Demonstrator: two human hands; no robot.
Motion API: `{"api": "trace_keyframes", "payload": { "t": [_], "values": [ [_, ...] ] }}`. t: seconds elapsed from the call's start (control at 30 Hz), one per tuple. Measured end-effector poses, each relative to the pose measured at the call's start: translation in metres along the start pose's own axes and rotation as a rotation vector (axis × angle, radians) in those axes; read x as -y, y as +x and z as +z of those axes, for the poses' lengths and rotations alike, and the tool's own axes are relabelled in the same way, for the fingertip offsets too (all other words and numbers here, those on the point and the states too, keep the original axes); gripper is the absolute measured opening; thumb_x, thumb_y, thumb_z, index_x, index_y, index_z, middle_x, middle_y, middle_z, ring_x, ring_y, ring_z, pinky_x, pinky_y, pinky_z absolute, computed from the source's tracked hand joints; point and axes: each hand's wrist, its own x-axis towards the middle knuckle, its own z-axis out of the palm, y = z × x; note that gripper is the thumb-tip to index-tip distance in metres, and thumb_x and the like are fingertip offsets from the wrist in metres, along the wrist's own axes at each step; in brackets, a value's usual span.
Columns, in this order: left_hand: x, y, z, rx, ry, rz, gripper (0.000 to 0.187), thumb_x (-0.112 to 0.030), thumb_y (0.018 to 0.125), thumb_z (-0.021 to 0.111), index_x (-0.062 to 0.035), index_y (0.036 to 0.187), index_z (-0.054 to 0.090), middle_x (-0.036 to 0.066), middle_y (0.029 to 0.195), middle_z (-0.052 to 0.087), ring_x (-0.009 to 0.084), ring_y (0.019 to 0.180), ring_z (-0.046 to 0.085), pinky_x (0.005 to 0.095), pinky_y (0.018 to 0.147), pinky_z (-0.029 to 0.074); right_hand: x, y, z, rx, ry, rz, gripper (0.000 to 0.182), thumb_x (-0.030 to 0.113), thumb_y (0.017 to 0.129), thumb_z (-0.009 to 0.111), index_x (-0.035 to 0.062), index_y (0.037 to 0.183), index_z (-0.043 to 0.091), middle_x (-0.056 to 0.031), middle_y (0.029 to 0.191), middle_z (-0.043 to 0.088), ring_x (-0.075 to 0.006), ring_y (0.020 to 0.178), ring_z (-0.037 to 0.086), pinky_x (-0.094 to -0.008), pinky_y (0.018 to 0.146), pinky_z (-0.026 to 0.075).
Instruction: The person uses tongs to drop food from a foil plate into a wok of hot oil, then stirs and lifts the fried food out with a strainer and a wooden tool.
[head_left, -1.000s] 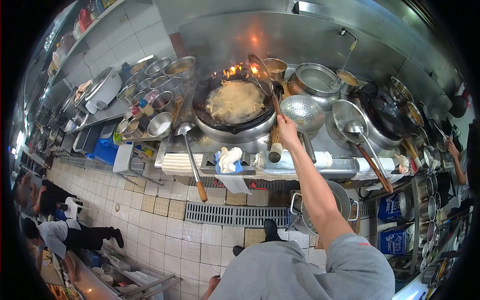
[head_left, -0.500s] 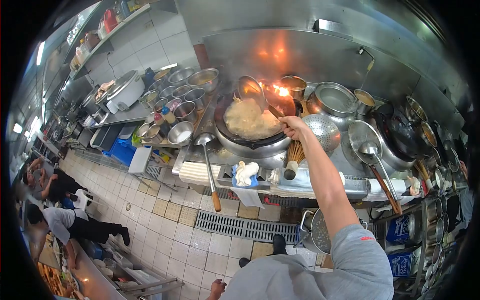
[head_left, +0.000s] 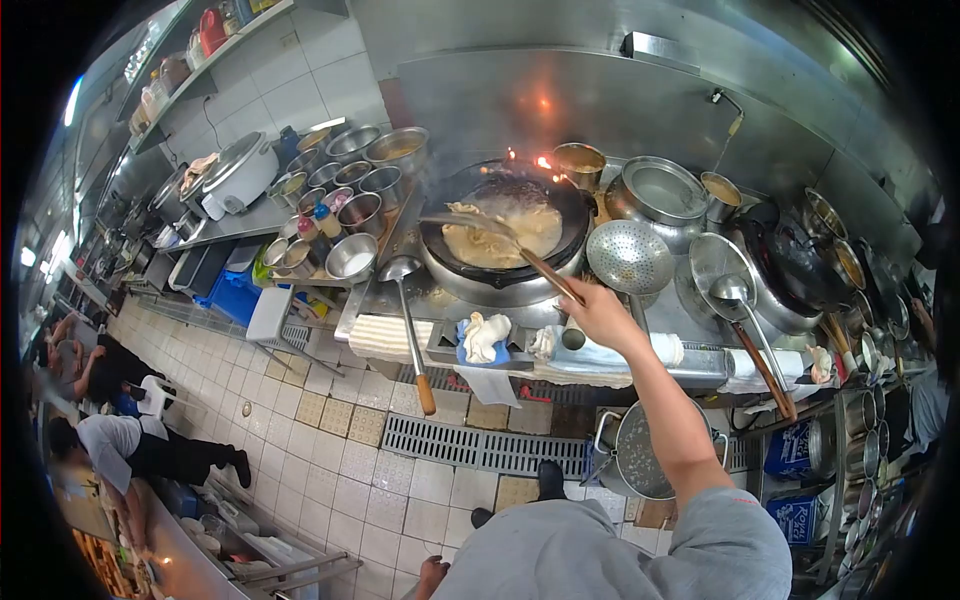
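Note:
My right hand (head_left: 600, 312) is closed round the wooden handle of a wok spatula (head_left: 535, 265). The broad metal head reaches into a large black wok (head_left: 575, 205) and is seen nearly edge-on over the food. Pale, wet food (head_left: 540, 232) lies in the wok with brownish liquid, and some steam rises. Small flames (head_left: 543, 162) show at the far rim. My left hand (head_left: 433, 572) hangs low beside my body, away from the stove; its fingers are mostly hidden.
A ladle (head_left: 402, 270) rests left of the wok, a perforated skimmer (head_left: 630, 258) right of it. Metal bowls (head_left: 352, 258) crowd the left counter. Further right are a water pot (head_left: 663, 188), a wire strainer (head_left: 712, 262) and a second wok (head_left: 800, 265). A large pot (head_left: 650, 455) stands below; a co-worker (head_left: 120, 440) bends at left.
My right hand has come back toward me and lower, and the spatula head has dropped from above the wok to the food. The flames behind have shrunk, and the food has settled.

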Motion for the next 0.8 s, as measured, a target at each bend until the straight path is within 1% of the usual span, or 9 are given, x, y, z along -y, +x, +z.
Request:
{"api": "trace_keyframes", "payload": {
  "t": [0.03,0.1,0.2,0.33,0.4,0.5,0.6,0.7,0.8],
  "values": [
    [-0.011,-0.001,-0.006,0.004,0.001,0.005,0.046,-0.017,0.068,0.068,0.0053,0.107,0.058,0.021,0.084,0.065,0.0255,0.076,0.064,0.0309,0.066,0.051,0.0,-0.011,-0.002,-0.005,-0.003,0.002,0.04,0.023,0.085,0.053,0.0031,0.119,0.05,-0.0232,0.091,0.061,-0.0342,0.085,0.06,-0.0373,0.076,0.044],
    [-0.029,-0.001,-0.014,0.112,-0.449,-0.374,0.048,-0.009,0.068,0.067,0.007,0.112,0.054,0.014,0.066,0.062,0.0178,0.05,0.056,0.029,0.045,0.043,0.002,-0.032,-0.004,0.023,-0.083,0.042,0.04,0.022,0.085,0.053,0.0033,0.12,0.05,-0.0241,0.091,0.06,-0.0378,0.085,0.058,-0.0384,0.075,0.044],
    [-0.045,-0.007,-0.021,0.127,-0.414,-0.272,0.05,-0.003,0.068,0.066,0.0059,0.115,0.051,0.008,0.054,0.055,0.0115,0.039,0.044,0.0268,0.035,0.033,0.02,-0.056,-0.013,-0.106,-0.147,0.078,0.034,0.022,0.083,0.054,0.0065,0.113,0.054,-0.0244,0.084,0.06,-0.0412,0.083,0.057,-0.0452,0.072,0.043],
    [-0.058,-0.011,-0.025,0.148,-0.257,-0.198,0.052,-0.004,0.067,0.066,0.0061,0.115,0.051,0.007,0.053,0.054,0.0129,0.04,0.047,0.0278,0.037,0.035,0.022,-0.053,-0.016,-0.149,-0.157,0.141,0.034,0.021,0.083,0.054,0.0069,0.114,0.054,-0.025,0.083,0.06,-0.0414,0.083,0.057,-0.0457,0.072,0.043],
    [-0.068,-0.026,-0.026,0.036,-0.23,-0.102,0.052,-0.005,0.067,0.066,0.0061,0.116,0.05,0.007,0.054,0.056,0.0133,0.042,0.049,0.0278,0.037,0.037,-0.009,-0.028,-0.004,-0.151,-0.091,0.262,0.04,0.022,0.083,0.055,0.0003,0.116,0.052,-0.0256,0.092,0.06,-0.0394,0.09,0.057,-0.0401,0.077,0.044],
    [-0.079,-0.014,-0.04,0.207,-0.148,-0.169,0.054,-0.009,0.068,0.066,0.0054,0.117,0.05,0.01,0.06,0.059,0.0146,0.045,0.053,0.0273,0.041,0.043,-0.011,-0.023,0.02,-0.34,-0.03,0.135,0.031,0.021,0.083,0.053,0.0063,0.11,0.055,-0.0255,0.083,0.06,-0.0424,0.085,0.056,-0.0458,0.073,0.043],
    [-0.084,-0.019,-0.041,0.136,-0.11,-0.194,0.052,-0.013,0.068,0.066,0.0041,0.115,0.052,0.012,0.067,0.061,0.0157,0.05,0.056,0.0266,0.047,0.048,-0.006,-0.018,0.036,-0.375,0.112,0.101,0.03,0.022,0.084,0.051,0.0057,0.108,0.056,-0.0244,0.084,0.06,-0.0402,0.085,0.057,-0.0418,0.073,0.044],
    [0.001,0.014,-0.013,0.07,0.031,0.079,0.052,-0.011,0.066,0.067,0.0042,0.113,0.053,0.013,0.068,0.06,0.0163,0.05,0.056,0.0272,0.049,0.049,-0.05,0.029,0.062,-0.296,0.219,0.106,0.032,0.024,0.084,0.051,0.0057,0.109,0.056,-0.0224,0.084,0.06,-0.0373,0.081,0.058,-0.0384,0.072,0.044],
    [-0.004,0.011,-0.019,0.033,0.041,0.049,0.049,-0.01,0.065,0.068,0.006,0.109,0.055,0.015,0.071,0.063,0.0184,0.056,0.06,0.0284,0.054,0.05,-0.046,0.076,0.063,-0.251,0.269,0.191,0.032,0.026,0.083,0.051,0.0065,0.108,0.057,-0.022,0.084,0.061,-0.0374,0.081,0.058,-0.0387,0.073,0.045]
  ]
}}
